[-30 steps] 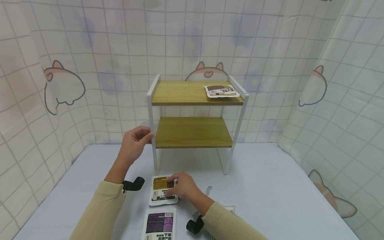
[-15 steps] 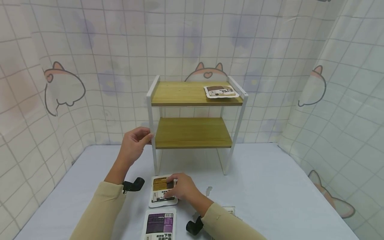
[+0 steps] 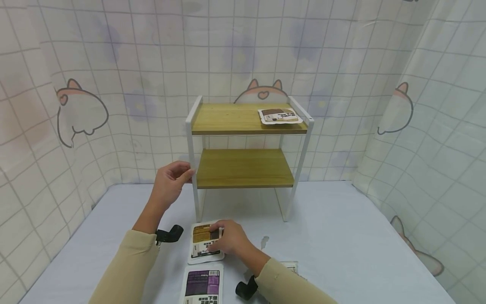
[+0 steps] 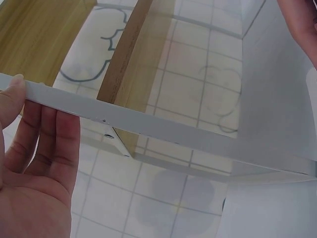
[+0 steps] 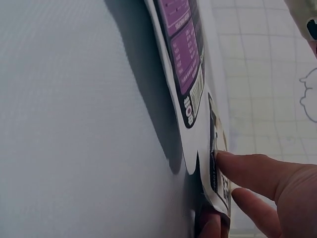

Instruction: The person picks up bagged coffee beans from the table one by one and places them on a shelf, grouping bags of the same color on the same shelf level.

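My left hand (image 3: pixel 185 171) grips the white front-left post (image 3: pixel 194 169) of a two-tier wooden rack (image 3: pixel 243 120). The left wrist view shows the thumb on the near side of that post (image 4: pixel 163 134) and the fingers (image 4: pixel 54 144) behind it. My right hand (image 3: pixel 217 242) pinches a brown-and-white packet (image 3: pixel 201 245) that lies on the table in front of the rack. In the right wrist view the fingers (image 5: pixel 252 173) rest on top of that packet's edge (image 5: pixel 214 173) and the thumb is under it. A purple packet (image 3: pixel 201 285) lies just nearer to me.
A similar packet (image 3: pixel 280 115) lies on the right of the rack's top shelf; the lower shelf (image 3: pixel 244 169) is bare. Another packet (image 3: pixel 291 266) shows partly from under my right sleeve. A small white scrap (image 3: pixel 264 241) lies on the pale table (image 3: pixel 341 236). Patterned curtains enclose three sides.
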Demonstrator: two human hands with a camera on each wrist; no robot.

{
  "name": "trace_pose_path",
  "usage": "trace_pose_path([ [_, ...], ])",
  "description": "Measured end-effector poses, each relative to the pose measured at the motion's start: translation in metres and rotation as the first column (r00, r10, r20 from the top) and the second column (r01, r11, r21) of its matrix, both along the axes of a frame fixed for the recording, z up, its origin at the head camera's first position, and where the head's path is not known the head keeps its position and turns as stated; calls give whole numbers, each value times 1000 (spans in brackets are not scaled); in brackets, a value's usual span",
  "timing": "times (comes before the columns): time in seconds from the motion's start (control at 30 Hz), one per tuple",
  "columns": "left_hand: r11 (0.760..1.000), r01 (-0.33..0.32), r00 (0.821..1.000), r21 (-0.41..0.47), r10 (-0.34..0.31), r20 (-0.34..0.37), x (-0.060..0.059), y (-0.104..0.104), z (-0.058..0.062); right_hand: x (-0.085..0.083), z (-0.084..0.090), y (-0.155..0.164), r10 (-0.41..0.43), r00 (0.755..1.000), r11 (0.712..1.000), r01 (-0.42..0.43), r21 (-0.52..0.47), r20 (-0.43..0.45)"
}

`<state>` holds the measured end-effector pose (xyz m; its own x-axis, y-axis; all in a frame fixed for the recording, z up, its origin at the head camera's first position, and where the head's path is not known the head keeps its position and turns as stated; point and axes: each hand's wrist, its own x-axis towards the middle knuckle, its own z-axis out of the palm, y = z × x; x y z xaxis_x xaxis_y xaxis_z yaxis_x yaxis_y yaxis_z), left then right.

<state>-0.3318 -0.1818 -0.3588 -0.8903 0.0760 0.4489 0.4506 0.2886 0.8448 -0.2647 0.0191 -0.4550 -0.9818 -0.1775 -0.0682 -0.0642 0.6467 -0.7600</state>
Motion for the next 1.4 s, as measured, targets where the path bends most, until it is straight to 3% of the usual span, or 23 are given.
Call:
trace_pose_path([
  [0.43, 1000, -10, 1000, -15, 10, -3, 0, 0, 0, -1, 0, 3, 54, 998, 998, -54, -17, -15],
  [0.93, 1000, -19, 1000, -15, 19, 16, 1, 1, 1, -3, 1, 9, 55, 998, 994, -52, -95, 31],
  [1.4, 1000, -4, 1000, -10, 4, 13, 1, 1, 2, -4, -2, 10, 34, 999, 996, -31, -89, 38],
])
